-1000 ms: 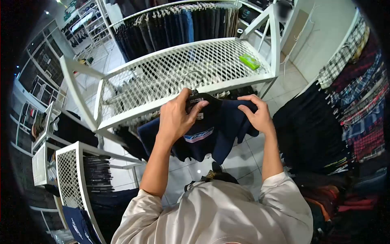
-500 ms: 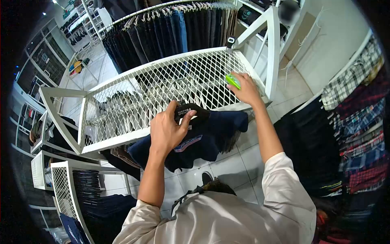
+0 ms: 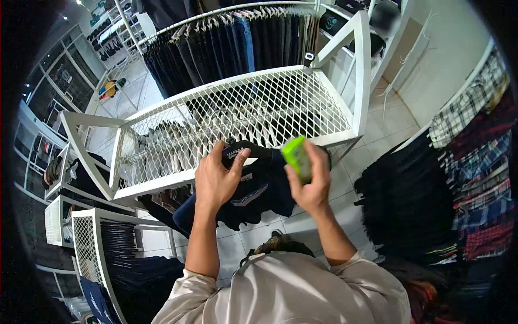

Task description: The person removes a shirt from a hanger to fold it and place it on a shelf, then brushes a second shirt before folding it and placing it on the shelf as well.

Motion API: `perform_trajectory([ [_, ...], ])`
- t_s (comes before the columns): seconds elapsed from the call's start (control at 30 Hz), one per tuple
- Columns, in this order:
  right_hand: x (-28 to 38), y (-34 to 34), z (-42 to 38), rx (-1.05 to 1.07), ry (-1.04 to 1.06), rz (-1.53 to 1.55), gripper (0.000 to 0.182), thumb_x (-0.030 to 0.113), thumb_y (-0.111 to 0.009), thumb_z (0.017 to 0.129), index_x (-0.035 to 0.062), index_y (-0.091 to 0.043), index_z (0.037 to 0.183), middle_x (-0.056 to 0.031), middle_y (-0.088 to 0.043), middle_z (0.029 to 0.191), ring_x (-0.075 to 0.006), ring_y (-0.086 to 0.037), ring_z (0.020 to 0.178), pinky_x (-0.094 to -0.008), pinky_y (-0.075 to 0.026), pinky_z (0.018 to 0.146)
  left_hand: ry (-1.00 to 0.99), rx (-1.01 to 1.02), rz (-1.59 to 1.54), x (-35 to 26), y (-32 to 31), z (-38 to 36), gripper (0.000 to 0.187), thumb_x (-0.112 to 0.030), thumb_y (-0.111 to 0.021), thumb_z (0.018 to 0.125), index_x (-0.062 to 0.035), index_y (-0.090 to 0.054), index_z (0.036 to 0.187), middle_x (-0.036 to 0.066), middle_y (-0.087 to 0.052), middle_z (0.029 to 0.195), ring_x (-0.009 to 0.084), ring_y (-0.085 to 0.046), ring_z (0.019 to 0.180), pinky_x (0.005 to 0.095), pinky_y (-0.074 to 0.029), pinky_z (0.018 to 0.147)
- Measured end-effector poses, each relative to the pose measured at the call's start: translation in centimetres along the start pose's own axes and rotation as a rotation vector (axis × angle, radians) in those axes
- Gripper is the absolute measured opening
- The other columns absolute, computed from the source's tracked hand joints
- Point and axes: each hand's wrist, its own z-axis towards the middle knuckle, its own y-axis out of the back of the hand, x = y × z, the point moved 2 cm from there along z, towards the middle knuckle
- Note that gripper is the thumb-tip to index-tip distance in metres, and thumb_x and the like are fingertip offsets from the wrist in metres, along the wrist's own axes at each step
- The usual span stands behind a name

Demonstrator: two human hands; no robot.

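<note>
My left hand (image 3: pixel 217 171) is closed on a black hanger (image 3: pixel 253 152) with white "MARKS" lettering, thumb pressed on its front. From this hanger a dark navy garment (image 3: pixel 280 186) with a small printed patch (image 3: pixel 251 195) hangs in front of a white mesh rack (image 3: pixel 280 102). Fingers wrapped round it, my right hand (image 3: pixel 314 181) holds a lime-green, palm-sized object (image 3: pixel 295 156) over the garment's right shoulder. Motion blurs this object, so I cannot tell its kind.
Dark trousers and jeans (image 3: pixel 232 43) hang in a row behind the rack. To the right are black garments (image 3: pixel 404 189) and checked shirts (image 3: pixel 485 200) on a rail. Folded dark clothes (image 3: pixel 121 243) fill a white stand at lower left. The floor is tiled (image 3: pixel 377 140).
My right hand has moved from over the mesh down and left to the garment's shoulder, bringing the green object with it. My left hand still holds the hanger.
</note>
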Motion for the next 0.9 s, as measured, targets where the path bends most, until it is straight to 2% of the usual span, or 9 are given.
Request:
perform_trajectory([
  [0.07, 0.6, -0.9, -2.0, 0.033, 0.103, -0.13, 0.068, 0.015, -0.078, 0.086, 0.0002, -0.047, 0.145, -0.0224, -0.058, 0.134, -0.0398, -0.057, 0.12, -0.0475, -0.047, 0.1, -0.01, -0.011, -0.008, 0.2, 0.9, -1.0, 0.051, -0.044, -0.072, 0.092, 0.0061, -0.062, 0.09, 0.017, -0.066, 0.072, 0.0256, -0.063, 0.064, 0.0387, -0.048, 0.063],
  [0.13, -0.6, -0.4, -3.4, -0.061, 0.058, -0.218, 0.068, 0.014, -0.078, 0.086, -0.0004, -0.046, 0.145, -0.0232, -0.057, 0.134, -0.0401, -0.057, 0.12, -0.048, -0.046, 0.101, 0.056, 0.039, -0.049, 0.8, 2.2, -2.1, 0.058, -0.053, -0.069, 0.09, 0.005, -0.064, 0.094, 0.021, -0.064, 0.066, 0.0389, -0.066, 0.068, 0.0464, -0.049, 0.064],
  [0.27, -5.3, 2.4, -5.6, -0.252, -0.434, -0.264, 0.058, 0.012, -0.07, 0.094, -0.0002, -0.045, 0.145, -0.0251, -0.055, 0.136, -0.0404, -0.054, 0.125, -0.045, -0.042, 0.107, 0.094, -0.025, -0.063, 2.5, 5.0, -4.6, 0.066, -0.052, -0.07, 0.089, 0.0115, -0.065, 0.103, 0.026, -0.067, 0.077, 0.0392, -0.068, 0.074, 0.0444, -0.051, 0.069],
  [0.33, -4.7, 3.8, -6.2, -0.387, -0.398, -0.39, 0.062, 0.013, -0.071, 0.093, 0.002, -0.043, 0.147, -0.024, -0.055, 0.134, -0.0408, -0.055, 0.122, -0.0466, -0.044, 0.102, 0.09, -0.062, -0.141, 4.4, 5.3, -6.0, 0.065, -0.052, -0.07, 0.089, 0.0113, -0.065, 0.105, 0.026, -0.068, 0.079, 0.0382, -0.07, 0.077, 0.0437, -0.051, 0.071],
  [0.43, 1.5, 4.4, -6.8, -0.397, -0.381, -0.09, 0.061, 0.015, -0.071, 0.094, 0.0012, -0.043, 0.146, -0.0217, -0.055, 0.134, -0.0372, -0.056, 0.121, -0.0453, -0.046, 0.1, -0.019, -0.191, -0.158, 4.8, 7.0, -8.5, 0.062, -0.053, -0.07, 0.088, 0.0066, -0.066, 0.106, 0.022, -0.066, 0.074, 0.0358, -0.066, 0.069, 0.0439, -0.049, 0.066],
  [0.53, 9.3, 2.2, -7.8, -0.237, -0.033, -0.084, 0.068, 0.017, -0.081, 0.086, 0.0001, -0.048, 0.142, -0.0206, -0.058, 0.131, -0.0359, -0.058, 0.118, -0.0445, -0.047, 0.1, 0.127, 0.004, -0.108, 4.8, 8.6, -10.7, 0.064, -0.054, -0.07, 0.088, 0.0075, -0.066, 0.105, 0.021, -0.065, 0.072, 0.0346, -0.063, 0.066, 0.043, -0.048, 0.065],
  [0.67, 13.7, -0.5, -10.9, -0.068, 0.235, -0.142, 0.07, 0.019, -0.082, 0.083, 0.0019, -0.049, 0.142, -0.0206, -0.058, 0.131, -0.0384, -0.056, 0.12, -0.0462, -0.047, 0.099, 0.046, -0.062, -0.139, 4.7, 9.3, -14.7, 0.057, -0.051, -0.07, 0.089, 0.0051, -0.066, 0.098, 0.024, -0.065, 0.073, 0.0381, -0.064, 0.068, 0.0452, -0.048, 0.066],
  [0.83, 7.7, 3.2, -14.3, -0.305, -0.296, -0.324, 0.058, 0.014, -0.071, 0.092, -0.0003, -0.046, 0.142, -0.0255, -0.052, 0.135, -0.0434, -0.053, 0.121, -0.0491, -0.042, 0.103, 0.106, -0.091, -0.206, 7.4, 11.1, -18.1, 0.056, -0.049, -0.072, 0.089, 0.0065, -0.064, 0.093, 0.023, -0.067, 0.075, 0.0407, -0.066, 0.072, 0.0435, -0.05, 0.067],
  [0.9, 6.8, 4.8, -16.1, -0.393, -0.329, -0.351, 0.058, 0.016, -0.071, 0.094, -0.0006, -0.046, 0.143, -0.0256, -0.053, 0.134, -0.0428, -0.053, 0.122, -0.0476, -0.043, 0.103, 0.111, -0.111, -0.21, 8.1, 11.3, -19.4, 0.055, -0.049, -0.071, 0.089, 0.0051, -0.062, 0.089, 0.022, -0.066, 0.072, 0.0395, -0.066, 0.07, 0.043, -0.049, 0.065],
])
